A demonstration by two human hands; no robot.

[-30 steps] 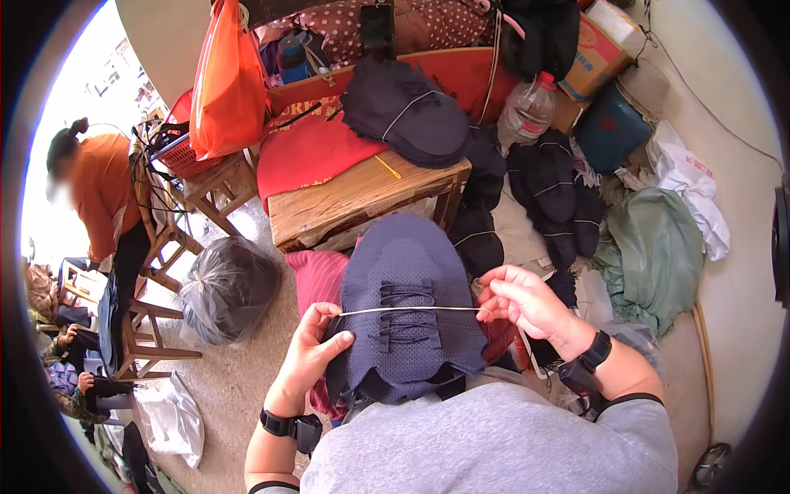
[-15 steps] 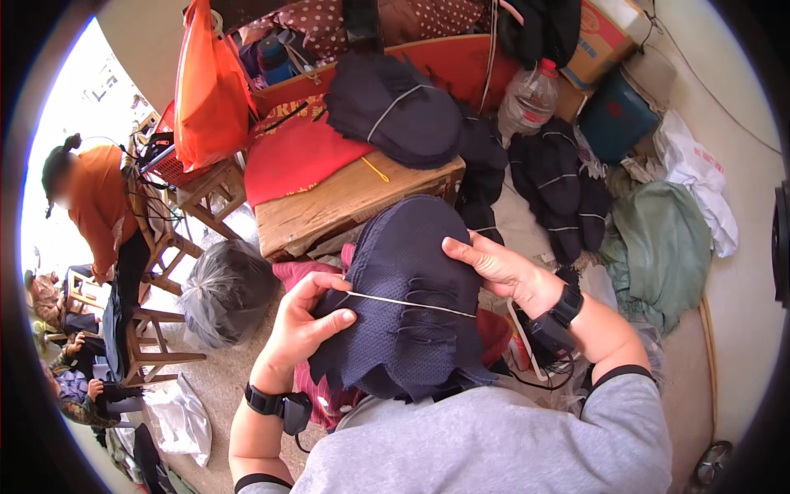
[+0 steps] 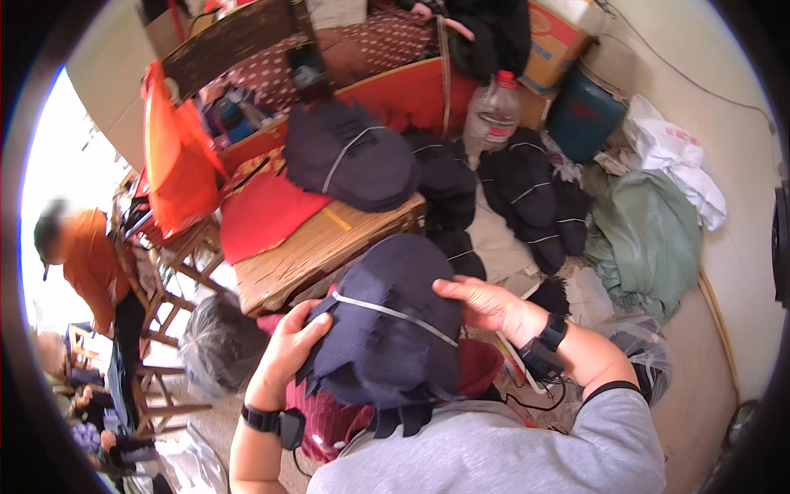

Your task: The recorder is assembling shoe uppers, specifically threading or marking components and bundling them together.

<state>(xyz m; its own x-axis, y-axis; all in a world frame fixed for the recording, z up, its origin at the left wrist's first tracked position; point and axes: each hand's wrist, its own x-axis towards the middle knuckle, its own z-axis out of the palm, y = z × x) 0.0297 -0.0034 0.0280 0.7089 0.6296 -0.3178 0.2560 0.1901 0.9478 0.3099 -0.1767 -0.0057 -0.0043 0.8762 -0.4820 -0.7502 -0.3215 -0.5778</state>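
Observation:
A thick bundle of dark navy fabric pieces (image 3: pixel 403 267) rests on my lap, rounded at its far end and ragged at the near end. A pale band (image 3: pixel 397 313) runs slantwise round its middle. My left hand (image 3: pixel 288 342) grips the bundle's left edge, thumb on top and fingers partly hidden beneath. On the right edge, my right hand (image 3: pixel 487 306) has its thumb along the top, while its other fingers go out of sight under the bundle. Dark red striped cloth (image 3: pixel 317 420) shows below the bundle.
Ahead stands a wooden bench (image 3: pixel 329 247) bearing red cloth (image 3: pixel 271 210) and another banded dark bundle (image 3: pixel 354 156). More banded bundles (image 3: pixel 535 193) lie beyond, beside a clear plastic bottle (image 3: pixel 492 115). Green cloth (image 3: pixel 650 239) lies at right. A person in orange (image 3: pixel 90 263) is at far left.
My left fingers have come off the band to the bundle's left edge. The band now sits higher across the bundle, and its near end is bunched. My view has shifted.

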